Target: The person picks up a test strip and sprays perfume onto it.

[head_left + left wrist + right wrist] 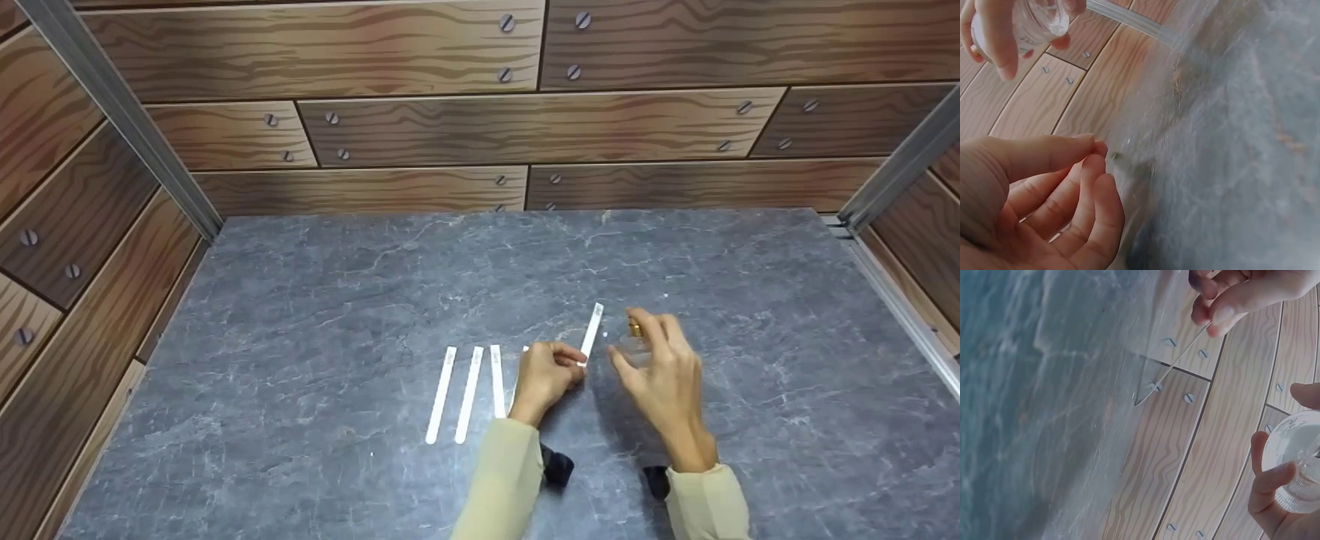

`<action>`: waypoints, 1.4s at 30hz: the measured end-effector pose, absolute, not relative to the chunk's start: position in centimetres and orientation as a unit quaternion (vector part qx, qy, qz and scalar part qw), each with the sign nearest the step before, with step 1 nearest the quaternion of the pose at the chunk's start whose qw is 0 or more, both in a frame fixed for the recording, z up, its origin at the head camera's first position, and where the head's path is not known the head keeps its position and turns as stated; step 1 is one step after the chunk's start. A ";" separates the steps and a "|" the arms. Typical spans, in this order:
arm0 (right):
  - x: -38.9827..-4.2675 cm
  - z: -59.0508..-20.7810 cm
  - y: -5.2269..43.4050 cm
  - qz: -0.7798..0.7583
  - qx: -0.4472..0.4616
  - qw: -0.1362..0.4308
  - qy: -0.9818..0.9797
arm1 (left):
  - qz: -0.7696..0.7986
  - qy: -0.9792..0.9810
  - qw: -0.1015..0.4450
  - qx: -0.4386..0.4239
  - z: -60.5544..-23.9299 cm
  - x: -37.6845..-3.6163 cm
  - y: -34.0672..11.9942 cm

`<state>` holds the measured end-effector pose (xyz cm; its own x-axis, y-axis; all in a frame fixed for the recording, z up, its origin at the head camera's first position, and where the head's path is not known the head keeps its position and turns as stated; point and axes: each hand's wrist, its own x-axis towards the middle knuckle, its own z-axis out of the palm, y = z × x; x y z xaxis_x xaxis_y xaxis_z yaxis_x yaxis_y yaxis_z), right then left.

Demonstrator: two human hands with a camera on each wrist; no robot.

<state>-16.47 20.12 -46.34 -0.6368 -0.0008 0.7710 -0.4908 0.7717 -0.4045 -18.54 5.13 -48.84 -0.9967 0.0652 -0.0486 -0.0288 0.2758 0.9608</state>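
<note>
Left hand [546, 373] is pinching one white paper strip [592, 332]; right hand [660, 371], at three o'clock, is gripping a clear glass bottle [1296, 461]; three strips [469, 392] are lying unused.

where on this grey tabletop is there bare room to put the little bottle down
The grey tabletop is bare along the back, between the wood-print wall and the hands, and on the far left and right. It is crowded at the front middle: white strips lie beside the left hand, which pinches another strip, near the right hand holding the clear bottle.

Pale khaki long sleeves [502, 480], black wrist-worn cameras [557, 465]
</note>
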 end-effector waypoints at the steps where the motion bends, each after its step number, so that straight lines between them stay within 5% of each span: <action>1: -16.4 -46.3 20.2 0.306 0.144 0.402 -0.851 | 0.598 0.801 0.037 0.010 -48.8 -18.7 5.3; 20: -16.4 -46.3 20.2 0.312 0.137 0.395 -0.853 | 0.672 0.723 0.149 -0.058 -47.9 -19.3 3.7; 30: -16.5 -46.4 20.3 0.311 0.150 0.400 -0.849 | 0.583 0.809 0.061 0.034 -47.1 -16.9 -0.2; 42: -16.5 -46.5 20.2 0.312 0.147 0.394 -0.852 | 0.509 0.859 0.019 0.041 -47.4 -15.3 -2.8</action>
<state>-16.51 20.18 -46.50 -0.6456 -0.0047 0.7636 -0.4962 0.7627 -0.4149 -15.35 -2.79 -47.37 -0.9960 0.0892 0.0095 0.0512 0.4780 0.8769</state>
